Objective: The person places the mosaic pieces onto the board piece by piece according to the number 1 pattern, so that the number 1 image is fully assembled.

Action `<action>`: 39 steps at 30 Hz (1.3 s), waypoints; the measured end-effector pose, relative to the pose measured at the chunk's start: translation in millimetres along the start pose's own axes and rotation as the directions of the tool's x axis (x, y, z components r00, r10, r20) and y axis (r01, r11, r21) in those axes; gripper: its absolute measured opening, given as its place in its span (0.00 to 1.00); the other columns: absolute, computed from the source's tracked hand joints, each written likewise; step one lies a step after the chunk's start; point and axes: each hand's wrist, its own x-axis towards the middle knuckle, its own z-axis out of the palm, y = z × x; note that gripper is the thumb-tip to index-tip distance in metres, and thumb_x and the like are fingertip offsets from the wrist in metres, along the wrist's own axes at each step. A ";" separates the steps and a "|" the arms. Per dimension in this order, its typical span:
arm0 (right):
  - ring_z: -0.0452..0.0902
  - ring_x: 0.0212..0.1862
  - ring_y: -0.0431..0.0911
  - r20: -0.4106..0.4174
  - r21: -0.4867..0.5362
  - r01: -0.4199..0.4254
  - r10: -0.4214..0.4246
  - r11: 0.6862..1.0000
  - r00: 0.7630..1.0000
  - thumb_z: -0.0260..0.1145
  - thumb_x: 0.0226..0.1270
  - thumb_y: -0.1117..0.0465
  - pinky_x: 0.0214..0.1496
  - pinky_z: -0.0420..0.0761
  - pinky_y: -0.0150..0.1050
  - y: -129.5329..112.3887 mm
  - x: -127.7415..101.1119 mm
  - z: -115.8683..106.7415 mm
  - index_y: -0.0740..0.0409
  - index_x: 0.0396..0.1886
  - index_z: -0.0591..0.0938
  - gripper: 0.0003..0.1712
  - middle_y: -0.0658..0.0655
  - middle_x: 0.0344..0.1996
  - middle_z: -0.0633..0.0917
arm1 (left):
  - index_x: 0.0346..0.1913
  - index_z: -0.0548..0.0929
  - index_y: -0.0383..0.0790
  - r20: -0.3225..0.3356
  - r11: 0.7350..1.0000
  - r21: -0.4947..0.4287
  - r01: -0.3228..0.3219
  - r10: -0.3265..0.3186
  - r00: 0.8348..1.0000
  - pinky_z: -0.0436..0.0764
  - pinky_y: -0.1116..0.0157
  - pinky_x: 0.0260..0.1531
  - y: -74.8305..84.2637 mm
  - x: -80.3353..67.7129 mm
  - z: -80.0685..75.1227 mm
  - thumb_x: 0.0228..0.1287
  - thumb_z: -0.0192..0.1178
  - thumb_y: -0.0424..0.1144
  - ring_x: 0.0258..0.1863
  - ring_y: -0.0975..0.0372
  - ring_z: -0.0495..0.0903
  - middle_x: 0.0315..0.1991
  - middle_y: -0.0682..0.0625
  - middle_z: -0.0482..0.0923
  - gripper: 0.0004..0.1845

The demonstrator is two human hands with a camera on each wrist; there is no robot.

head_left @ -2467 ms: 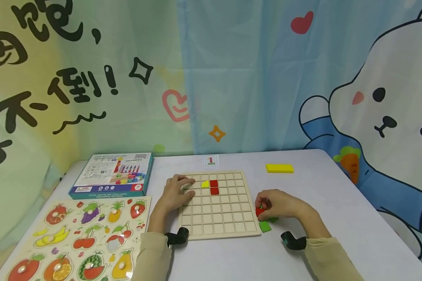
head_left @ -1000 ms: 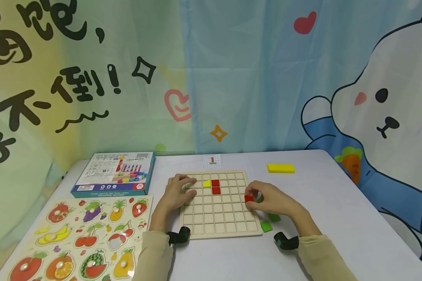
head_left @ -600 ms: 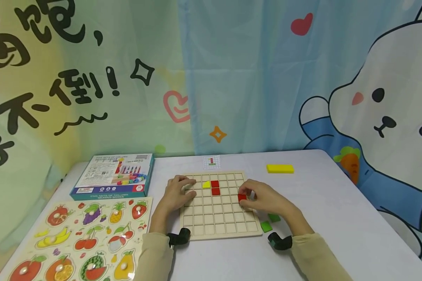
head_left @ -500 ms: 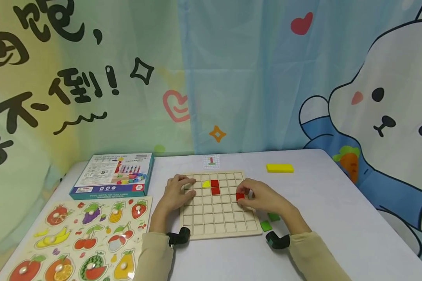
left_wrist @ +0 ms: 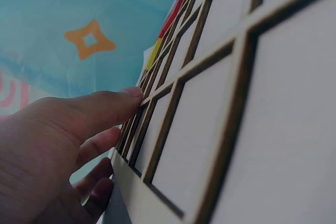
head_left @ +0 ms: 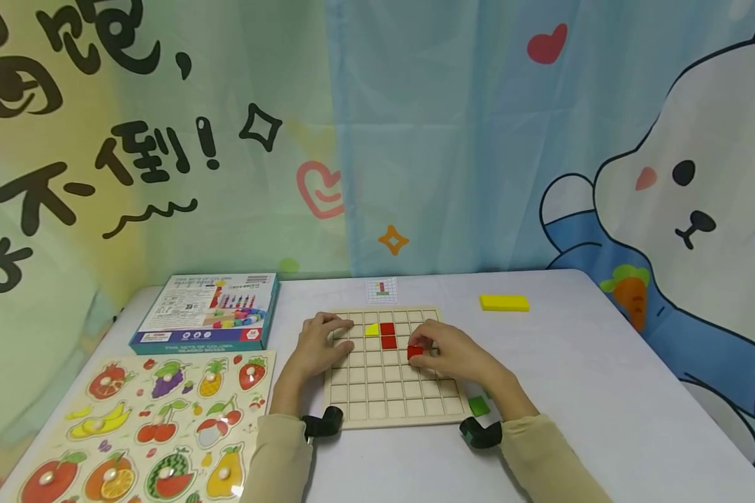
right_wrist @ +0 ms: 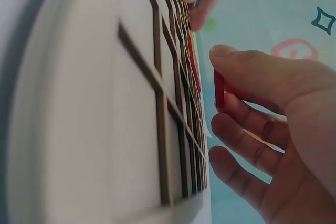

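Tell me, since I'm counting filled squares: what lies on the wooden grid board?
On the grid board: one yellow piece, two red squares. Squares under the left hand and right hand are hidden.

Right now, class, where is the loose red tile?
In the head view, the red tile is pinched in the right hand over the grid board, just right of and below the two red tiles already placed.
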 end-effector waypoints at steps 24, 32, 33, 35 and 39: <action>0.74 0.36 0.41 -0.006 -0.029 -0.033 0.033 0.999 0.999 0.69 0.59 0.56 0.40 0.75 0.36 -21.3 24.8 25.3 0.53 0.42 0.79 0.13 0.49 0.37 0.79 | 0.56 0.80 0.47 0.001 1.000 -0.002 0.005 -0.005 1.000 0.61 0.43 0.61 0.5 1.2 0.8 0.60 0.64 0.41 0.64 0.47 0.60 0.60 0.44 0.68 0.20; 0.73 0.36 0.39 0.000 -0.054 -0.054 0.054 0.997 0.999 0.69 0.59 0.55 0.39 0.74 0.35 -19.5 27.9 29.7 0.51 0.41 0.79 0.12 0.47 0.37 0.78 | 0.56 0.80 0.48 -0.006 1.000 0.008 0.012 -0.012 1.000 0.62 0.43 0.60 -1.5 2.0 0.8 0.60 0.63 0.41 0.64 0.47 0.59 0.60 0.45 0.67 0.20; 0.73 0.36 0.39 0.001 -0.054 -0.052 0.052 0.997 0.999 0.69 0.59 0.55 0.39 0.74 0.36 -19.4 27.9 29.8 0.51 0.41 0.79 0.12 0.47 0.36 0.77 | 0.56 0.80 0.48 -0.007 1.000 0.006 0.013 -0.013 1.000 0.62 0.43 0.60 -1.0 1.9 0.6 0.60 0.63 0.41 0.64 0.47 0.59 0.60 0.45 0.68 0.20; 0.73 0.36 0.39 0.006 -0.052 -0.048 0.048 0.998 0.999 0.69 0.59 0.55 0.40 0.74 0.36 -20.1 27.6 29.6 0.52 0.41 0.80 0.12 0.48 0.36 0.77 | 0.56 0.80 0.48 -0.009 1.000 0.005 0.010 -0.010 1.000 0.62 0.43 0.60 -0.6 1.7 0.4 0.60 0.63 0.41 0.64 0.47 0.59 0.60 0.45 0.68 0.20; 0.72 0.35 0.40 0.021 -0.037 -0.045 0.046 0.998 0.999 0.68 0.60 0.55 0.39 0.73 0.35 -21.3 26.7 29.3 0.52 0.41 0.80 0.12 0.49 0.35 0.76 | 0.56 0.80 0.49 -0.009 1.000 0.002 0.014 -0.014 1.000 0.63 0.43 0.60 -0.9 1.6 0.7 0.60 0.63 0.42 0.64 0.48 0.59 0.60 0.45 0.68 0.20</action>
